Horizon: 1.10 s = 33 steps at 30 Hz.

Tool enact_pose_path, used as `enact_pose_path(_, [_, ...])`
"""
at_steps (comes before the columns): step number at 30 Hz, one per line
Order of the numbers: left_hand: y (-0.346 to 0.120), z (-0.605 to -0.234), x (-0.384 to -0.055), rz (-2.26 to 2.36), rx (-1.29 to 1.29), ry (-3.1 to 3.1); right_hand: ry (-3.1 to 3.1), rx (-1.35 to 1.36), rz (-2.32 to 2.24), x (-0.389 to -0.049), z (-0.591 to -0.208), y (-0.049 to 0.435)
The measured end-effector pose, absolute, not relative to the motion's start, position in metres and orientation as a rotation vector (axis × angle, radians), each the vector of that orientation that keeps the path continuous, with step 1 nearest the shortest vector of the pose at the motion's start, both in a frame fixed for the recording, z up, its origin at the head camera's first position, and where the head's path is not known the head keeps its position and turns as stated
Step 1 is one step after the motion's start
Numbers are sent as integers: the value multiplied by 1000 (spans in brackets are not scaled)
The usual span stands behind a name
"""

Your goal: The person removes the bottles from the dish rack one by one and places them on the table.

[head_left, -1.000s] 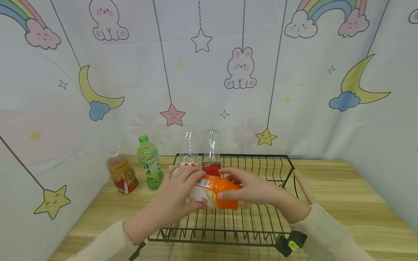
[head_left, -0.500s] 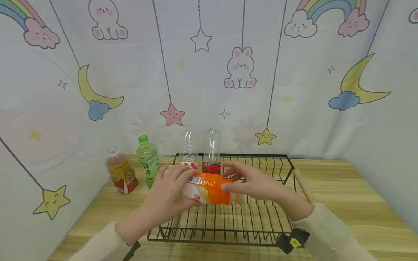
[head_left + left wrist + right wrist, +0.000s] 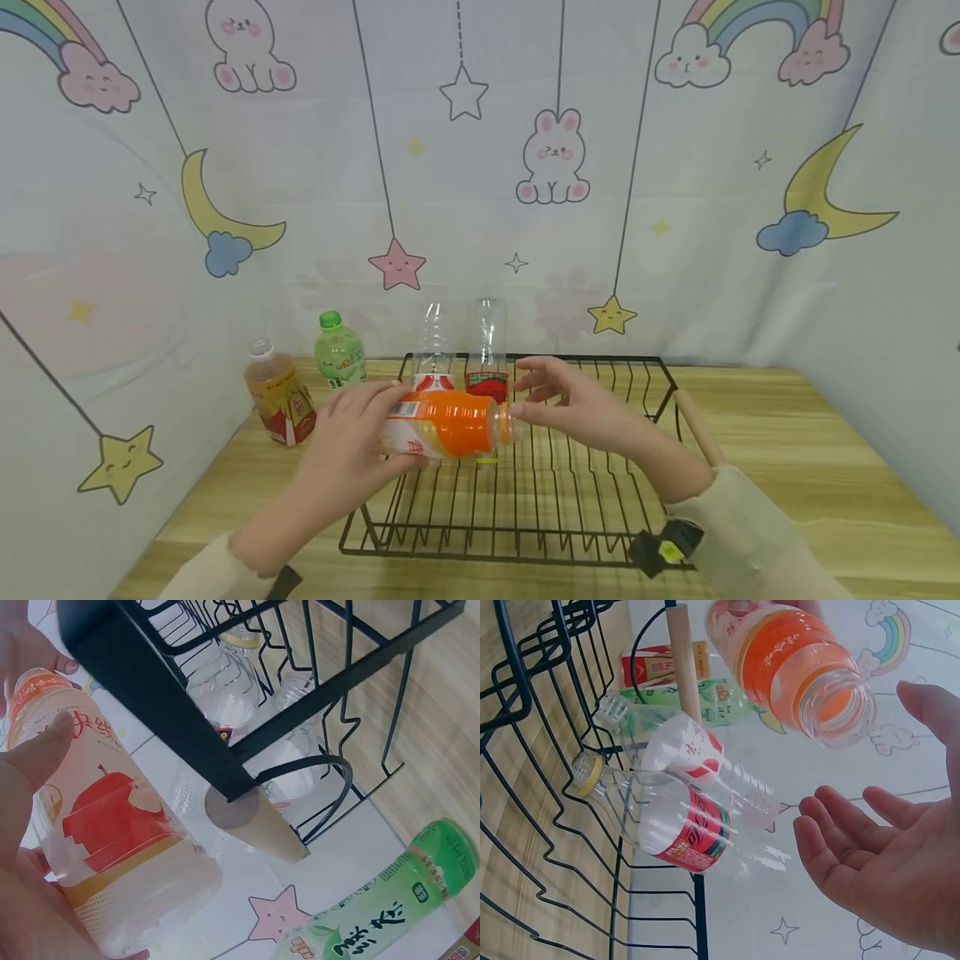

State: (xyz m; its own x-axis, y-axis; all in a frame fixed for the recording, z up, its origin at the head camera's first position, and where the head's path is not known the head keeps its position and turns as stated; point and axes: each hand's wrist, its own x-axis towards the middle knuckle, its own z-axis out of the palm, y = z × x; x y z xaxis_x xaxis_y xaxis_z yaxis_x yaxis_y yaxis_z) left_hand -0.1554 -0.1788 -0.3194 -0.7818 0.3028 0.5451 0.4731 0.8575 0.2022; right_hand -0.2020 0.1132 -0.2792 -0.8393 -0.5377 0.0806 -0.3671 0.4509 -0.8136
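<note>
One orange bottle [image 3: 453,423] points right in the curled left grip [image 3: 347,433]; the relaxed, empty right grip [image 3: 577,408] hangs nearby

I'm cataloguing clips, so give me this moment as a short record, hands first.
Left hand: grips clear plastic bottle with orange-and-white label, held sideways
Right hand: holds nothing; near that bottle's open mouth
Support: black wire rack on wood-grain tabletop
In rack, upside down: clear plastic bottle with red-and-green label; clear plastic bottle with red-and-white label
Left of rack: green plastic bottle; plastic bottle with yellow-and-red label
</note>
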Motion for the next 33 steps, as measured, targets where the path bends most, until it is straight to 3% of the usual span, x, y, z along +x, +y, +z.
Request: enact_pose_path(33, [-210, -324, -157, -750, -319, -2433, 2436, -537, -1601, -237, -295, 99])
